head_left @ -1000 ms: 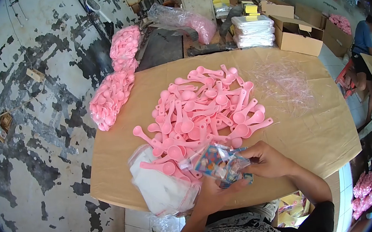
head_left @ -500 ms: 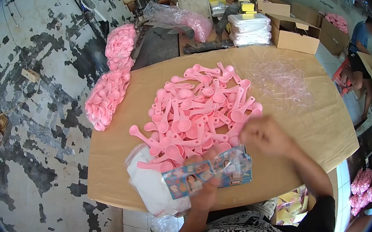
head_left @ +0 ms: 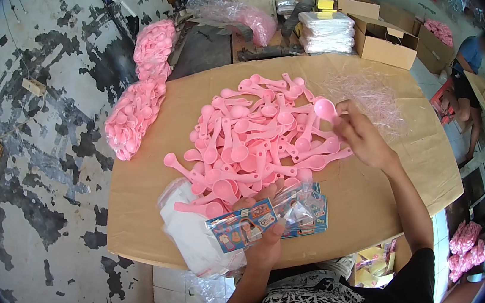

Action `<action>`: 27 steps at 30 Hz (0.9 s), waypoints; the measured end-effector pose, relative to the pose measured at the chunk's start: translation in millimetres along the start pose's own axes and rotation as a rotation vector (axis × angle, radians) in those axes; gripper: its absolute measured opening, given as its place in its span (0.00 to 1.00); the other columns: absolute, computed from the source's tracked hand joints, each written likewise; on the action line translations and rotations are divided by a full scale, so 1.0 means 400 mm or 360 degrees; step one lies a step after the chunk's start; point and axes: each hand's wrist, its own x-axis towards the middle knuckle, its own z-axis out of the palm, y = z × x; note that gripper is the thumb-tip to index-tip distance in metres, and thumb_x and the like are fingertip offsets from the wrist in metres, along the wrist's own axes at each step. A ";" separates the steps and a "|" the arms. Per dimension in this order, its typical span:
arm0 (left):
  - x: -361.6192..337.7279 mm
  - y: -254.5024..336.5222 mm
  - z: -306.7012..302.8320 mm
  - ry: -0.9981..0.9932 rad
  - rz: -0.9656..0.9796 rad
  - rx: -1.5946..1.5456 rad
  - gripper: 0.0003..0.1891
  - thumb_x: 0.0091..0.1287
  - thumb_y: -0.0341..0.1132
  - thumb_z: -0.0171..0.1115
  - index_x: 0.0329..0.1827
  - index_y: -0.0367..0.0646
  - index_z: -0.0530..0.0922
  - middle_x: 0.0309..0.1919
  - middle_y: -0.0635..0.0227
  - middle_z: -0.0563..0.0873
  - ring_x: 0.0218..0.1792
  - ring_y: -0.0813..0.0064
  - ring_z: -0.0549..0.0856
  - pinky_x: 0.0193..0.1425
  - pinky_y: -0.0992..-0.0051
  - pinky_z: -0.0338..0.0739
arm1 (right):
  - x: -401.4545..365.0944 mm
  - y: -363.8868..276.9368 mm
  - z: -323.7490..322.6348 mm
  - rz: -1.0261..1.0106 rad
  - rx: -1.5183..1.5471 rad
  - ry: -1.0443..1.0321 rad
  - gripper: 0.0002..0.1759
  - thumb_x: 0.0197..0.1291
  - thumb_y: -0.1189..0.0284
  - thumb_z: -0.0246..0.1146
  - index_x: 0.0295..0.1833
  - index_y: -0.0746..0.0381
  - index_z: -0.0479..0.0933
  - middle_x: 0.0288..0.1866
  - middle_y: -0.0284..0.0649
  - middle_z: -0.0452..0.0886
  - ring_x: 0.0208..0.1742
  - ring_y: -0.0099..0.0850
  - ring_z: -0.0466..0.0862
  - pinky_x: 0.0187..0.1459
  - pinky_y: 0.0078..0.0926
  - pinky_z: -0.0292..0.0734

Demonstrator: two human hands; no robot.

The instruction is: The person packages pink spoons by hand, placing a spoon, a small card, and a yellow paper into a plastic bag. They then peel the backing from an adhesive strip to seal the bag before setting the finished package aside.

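A heap of pink plastic spoons (head_left: 256, 141) covers the middle of the cardboard-topped table (head_left: 412, 174). My right hand (head_left: 363, 137) is raised over the heap's right edge and pinches one pink spoon (head_left: 326, 109) by its handle, bowl up. My left hand (head_left: 264, 233) sits at the table's near edge and holds a small printed packet (head_left: 244, 228). Under and beside it lies a stack of the same printed packets (head_left: 306, 213). A bag of white material (head_left: 195, 237) lies just left of my left hand.
Two clear bags full of pink spoons (head_left: 133, 113) rest at the table's left corner. Clear plastic strips (head_left: 368, 98) lie at the right. Cardboard boxes (head_left: 386, 45) and a white stack (head_left: 325, 34) stand behind. Another person (head_left: 467, 78) sits at far right.
My right hand left the packets, moved up to the right side of the heap and picked up one pink spoon. My left hand pulled one packet out toward the left.
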 end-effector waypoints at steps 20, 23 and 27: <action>-0.005 0.007 0.010 0.0099 -0.0005 -0.0135 0.28 0.63 0.26 0.62 0.67 0.50 0.65 0.68 0.58 0.73 0.71 0.50 0.68 0.78 0.44 0.51 | -0.170 -0.188 -0.023 -0.0278 -0.0331 -0.0495 0.13 0.68 0.68 0.62 0.49 0.67 0.80 0.30 0.40 0.84 0.28 0.25 0.83 0.35 0.23 0.78; 0.003 -0.005 0.015 -0.0067 -0.0083 -0.0215 0.28 0.67 0.30 0.63 0.69 0.54 0.65 0.71 0.63 0.70 0.74 0.51 0.63 0.79 0.44 0.51 | -0.150 -0.172 0.017 -0.0692 -0.0425 -0.0692 0.14 0.65 0.74 0.63 0.55 0.67 0.78 0.34 0.44 0.86 0.29 0.31 0.86 0.31 0.27 0.77; -0.008 -0.006 0.038 0.0120 -0.0291 -0.0655 0.25 0.72 0.38 0.59 0.71 0.63 0.66 0.72 0.71 0.69 0.77 0.54 0.57 0.79 0.46 0.53 | -0.159 -0.284 0.052 -0.0515 -0.0619 -0.0965 0.16 0.64 0.69 0.65 0.54 0.65 0.77 0.36 0.46 0.86 0.29 0.37 0.86 0.31 0.30 0.78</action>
